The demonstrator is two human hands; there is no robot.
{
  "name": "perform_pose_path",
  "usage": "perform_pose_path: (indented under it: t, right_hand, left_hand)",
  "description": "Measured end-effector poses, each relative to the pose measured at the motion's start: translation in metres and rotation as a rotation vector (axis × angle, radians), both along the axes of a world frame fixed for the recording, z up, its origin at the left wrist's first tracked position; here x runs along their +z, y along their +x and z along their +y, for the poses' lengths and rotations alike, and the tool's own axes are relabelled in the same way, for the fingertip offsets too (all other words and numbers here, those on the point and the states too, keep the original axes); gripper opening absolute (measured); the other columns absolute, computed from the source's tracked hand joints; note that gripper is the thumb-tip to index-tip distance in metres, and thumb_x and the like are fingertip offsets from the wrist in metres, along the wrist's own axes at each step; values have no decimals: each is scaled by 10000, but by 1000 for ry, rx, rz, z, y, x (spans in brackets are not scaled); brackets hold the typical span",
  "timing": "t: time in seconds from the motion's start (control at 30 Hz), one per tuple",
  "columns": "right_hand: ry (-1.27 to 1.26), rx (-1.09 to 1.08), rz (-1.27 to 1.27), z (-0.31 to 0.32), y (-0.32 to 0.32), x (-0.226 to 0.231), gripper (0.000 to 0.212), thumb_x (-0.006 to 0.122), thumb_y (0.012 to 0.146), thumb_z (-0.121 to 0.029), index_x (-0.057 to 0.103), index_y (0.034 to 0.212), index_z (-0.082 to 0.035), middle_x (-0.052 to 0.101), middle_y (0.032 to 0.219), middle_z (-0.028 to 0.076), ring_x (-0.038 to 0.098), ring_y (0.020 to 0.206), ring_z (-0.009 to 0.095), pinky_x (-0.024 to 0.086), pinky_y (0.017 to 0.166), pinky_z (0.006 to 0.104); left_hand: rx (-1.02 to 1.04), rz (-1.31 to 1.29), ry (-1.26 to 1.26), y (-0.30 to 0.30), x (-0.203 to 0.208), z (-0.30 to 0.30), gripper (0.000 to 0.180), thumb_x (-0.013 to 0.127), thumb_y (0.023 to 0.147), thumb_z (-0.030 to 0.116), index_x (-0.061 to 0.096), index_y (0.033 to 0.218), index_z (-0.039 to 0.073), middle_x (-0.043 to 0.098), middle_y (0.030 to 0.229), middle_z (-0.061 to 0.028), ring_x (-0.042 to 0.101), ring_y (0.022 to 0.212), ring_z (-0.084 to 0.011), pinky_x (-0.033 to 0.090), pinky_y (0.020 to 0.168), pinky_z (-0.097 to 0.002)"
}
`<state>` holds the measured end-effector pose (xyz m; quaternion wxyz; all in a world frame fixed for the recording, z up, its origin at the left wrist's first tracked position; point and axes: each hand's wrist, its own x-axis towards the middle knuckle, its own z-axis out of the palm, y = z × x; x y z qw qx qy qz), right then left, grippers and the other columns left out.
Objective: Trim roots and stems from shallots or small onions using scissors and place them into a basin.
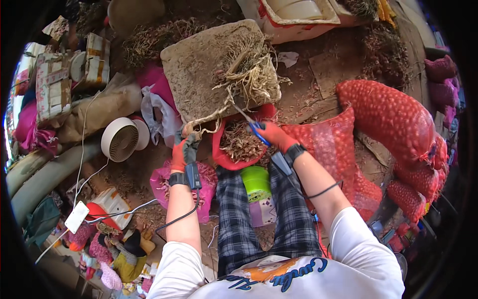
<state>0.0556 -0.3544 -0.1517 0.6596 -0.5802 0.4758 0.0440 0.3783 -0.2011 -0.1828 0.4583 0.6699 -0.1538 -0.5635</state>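
My left hand [185,149], in a red and grey glove, is closed round a garlic bulb [187,130] with a long dry stalk [211,117] running up to the right. My right hand [276,136], in a red glove, grips scissors [259,132] with blue handles; their blades point up and left, close to the stalk. Beyond both hands lies a dirt-covered slab [191,65], with a heap of dried garlic stalks [254,82] on its right side. Between my hands stands a red container [219,155] holding dry trimmings [241,142].
Full red mesh sacks [388,114] crowd the right, one [321,142] beside my right forearm. A pink bag [159,184] sits by my left forearm. Further left are a white fan [121,139], cables and a power strip [77,217]. A green stool [255,182] shows between my knees.
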Motion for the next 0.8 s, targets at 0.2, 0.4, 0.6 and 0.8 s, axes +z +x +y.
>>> perform_pose_path:
  t: [0.2, 0.4, 0.6, 0.8]
  right_hand:
    - [663, -277, -119, 54, -44, 29, 493, 587, 857, -509, 655, 1047, -59, 539, 641, -6, 525, 519, 84, 416, 468, 242]
    - [708, -173, -101, 68, -27, 78, 494, 576, 874, -492, 630, 1039, -29, 529, 698, -3, 500, 497, 78, 421, 461, 224]
    - [641, -305, -206, 76, -18, 82, 441, 600, 866, -448, 634, 1027, -39, 513, 693, -12, 466, 477, 62, 392, 437, 212]
    - [501, -348, -235, 80, -36, 94, 343, 620, 864, -384, 643, 968, -57, 490, 634, -38, 429, 428, 59, 351, 393, 227]
  left_hand:
    - [299, 574, -89, -47, 26, -15, 274, 555, 896, 55, 522, 1168, 60, 607, 1080, -73, 611, 970, -204, 513, 861, -337]
    - [319, 616, -65, -66, 62, -21, 289, 557, 892, 59, 525, 1176, 102, 602, 1126, -61, 585, 1042, -212, 494, 905, -392]
    - [221, 624, -79, -87, 71, -22, 328, 549, 910, 69, 483, 1226, 126, 569, 1159, -51, 574, 1054, -201, 487, 898, -379]
    - [163, 631, -60, -102, 83, -21, 336, 551, 910, 61, 482, 1233, 125, 575, 1149, -47, 580, 1041, -198, 485, 899, -370]
